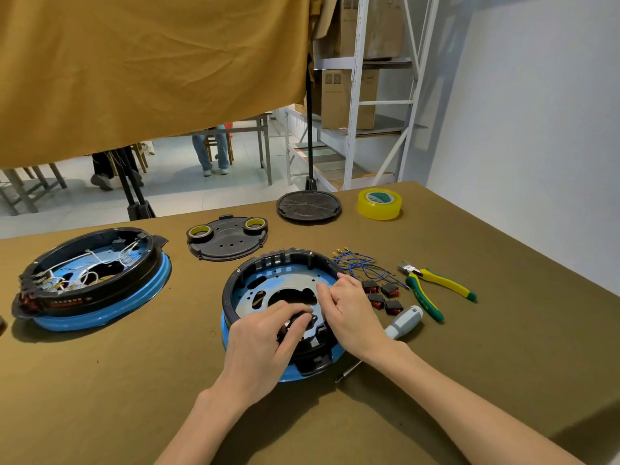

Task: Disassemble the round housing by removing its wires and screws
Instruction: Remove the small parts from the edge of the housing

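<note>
A round housing [268,280] with a black ring, blue rim and grey inner plate lies in front of me on the table. My left hand [265,337] reaches into its near side, fingers closed around a small black part [297,325] inside. My right hand [352,310] rests on the right rim, fingers curled and pinched; what it holds is hidden. Removed blue wires [355,263] and several black-and-red switches [382,295] lie right of the housing. A second housing [94,280], still full of white wires, sits at the left.
A grey-handled screwdriver [404,322] and yellow-green pliers [432,288] lie to the right. A black cover plate [228,241] carrying two tape rolls, a round black lid [308,203] and a yellow tape roll [379,203] sit farther back. A person's legs stand beyond the table.
</note>
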`<state>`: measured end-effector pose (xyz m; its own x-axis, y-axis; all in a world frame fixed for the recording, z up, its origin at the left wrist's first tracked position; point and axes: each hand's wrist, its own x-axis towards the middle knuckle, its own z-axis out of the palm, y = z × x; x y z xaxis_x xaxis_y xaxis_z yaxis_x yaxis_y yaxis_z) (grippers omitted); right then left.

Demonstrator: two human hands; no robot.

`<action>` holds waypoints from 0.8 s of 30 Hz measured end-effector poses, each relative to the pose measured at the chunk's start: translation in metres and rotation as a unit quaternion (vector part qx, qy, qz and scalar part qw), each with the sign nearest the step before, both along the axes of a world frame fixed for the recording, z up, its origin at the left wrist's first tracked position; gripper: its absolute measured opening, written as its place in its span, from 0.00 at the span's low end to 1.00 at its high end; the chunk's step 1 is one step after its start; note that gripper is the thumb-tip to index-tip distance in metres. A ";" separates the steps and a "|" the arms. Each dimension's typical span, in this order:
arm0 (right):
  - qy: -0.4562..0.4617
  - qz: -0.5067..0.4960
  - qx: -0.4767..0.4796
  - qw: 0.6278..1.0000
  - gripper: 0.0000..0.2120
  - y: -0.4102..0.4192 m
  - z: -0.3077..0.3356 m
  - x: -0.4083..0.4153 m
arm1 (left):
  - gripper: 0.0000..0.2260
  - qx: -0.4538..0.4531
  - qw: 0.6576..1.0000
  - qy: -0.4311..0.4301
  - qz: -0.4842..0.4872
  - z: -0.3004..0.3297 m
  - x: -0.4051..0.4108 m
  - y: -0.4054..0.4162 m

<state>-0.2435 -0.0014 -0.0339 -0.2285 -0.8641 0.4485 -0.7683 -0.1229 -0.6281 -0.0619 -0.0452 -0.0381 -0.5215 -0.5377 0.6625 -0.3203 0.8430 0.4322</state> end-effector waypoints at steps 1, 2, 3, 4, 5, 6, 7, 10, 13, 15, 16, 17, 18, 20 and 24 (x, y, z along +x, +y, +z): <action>-0.018 0.026 0.015 0.999 0.25 0.003 0.005 -0.002 | 0.15 -0.001 1.000 0.002 0.005 0.001 -0.001 0.001; -0.040 0.058 0.027 0.997 0.22 0.008 0.010 -0.003 | 0.15 0.002 1.000 0.004 0.010 0.002 -0.001 0.002; -0.060 0.085 0.038 0.994 0.19 0.014 0.015 -0.005 | 0.16 0.005 1.000 0.003 0.015 0.003 -0.001 0.003; -0.070 0.106 0.049 0.991 0.15 0.020 0.018 -0.006 | 0.17 0.005 1.000 0.002 0.019 0.003 -0.001 0.003; -0.069 0.120 0.058 0.989 0.11 0.027 0.021 -0.007 | 0.17 0.002 1.000 -0.001 0.025 0.003 -0.001 0.003; -0.061 0.127 0.064 0.988 0.07 0.033 0.023 -0.007 | 0.18 -0.005 1.000 -0.005 0.028 0.003 -0.002 0.003; -0.051 0.130 0.066 0.988 0.04 0.038 0.023 -0.007 | 0.18 -0.012 0.999 -0.010 0.030 0.003 -0.002 0.003; -0.053 0.127 0.070 0.988 0.04 0.043 0.024 -0.006 | 0.19 -0.040 0.998 -0.038 0.019 0.002 0.000 0.003; -0.099 0.120 0.041 0.987 0.05 0.042 0.028 -0.010 | 0.21 -0.037 0.998 -0.053 0.016 0.001 0.002 0.003; -0.149 0.080 -0.021 0.985 0.04 0.040 0.031 -0.022 | 0.21 -0.042 0.997 -0.058 0.020 0.002 0.004 0.004; -0.158 0.044 -0.045 0.985 0.05 0.039 0.031 -0.033 | 0.21 -0.050 0.997 -0.064 0.019 0.002 0.004 0.004; -0.147 0.005 -0.053 0.988 0.05 0.038 0.031 -0.046 | 0.21 -0.056 0.996 -0.069 0.017 0.002 0.004 0.004; -0.120 -0.034 -0.045 0.991 0.05 0.037 0.030 -0.060 | 0.21 -0.061 0.996 -0.071 0.014 0.002 0.004 0.003; -0.043 -0.096 -0.004 0.994 0.04 0.037 0.024 -0.088 | 0.19 -0.070 0.995 -0.071 0.012 0.001 0.005 0.002; 0.083 -0.147 0.057 0.984 0.05 0.032 0.011 -0.117 | 0.18 -0.093 0.993 -0.071 0.017 0.001 0.003 0.002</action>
<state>-0.3604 0.0311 -0.0225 -0.4076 -0.8185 0.4049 -0.8538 0.1843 -0.4869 -0.0590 -0.0429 -0.0367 -0.6002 -0.4326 0.6728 -0.3968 0.8914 0.2192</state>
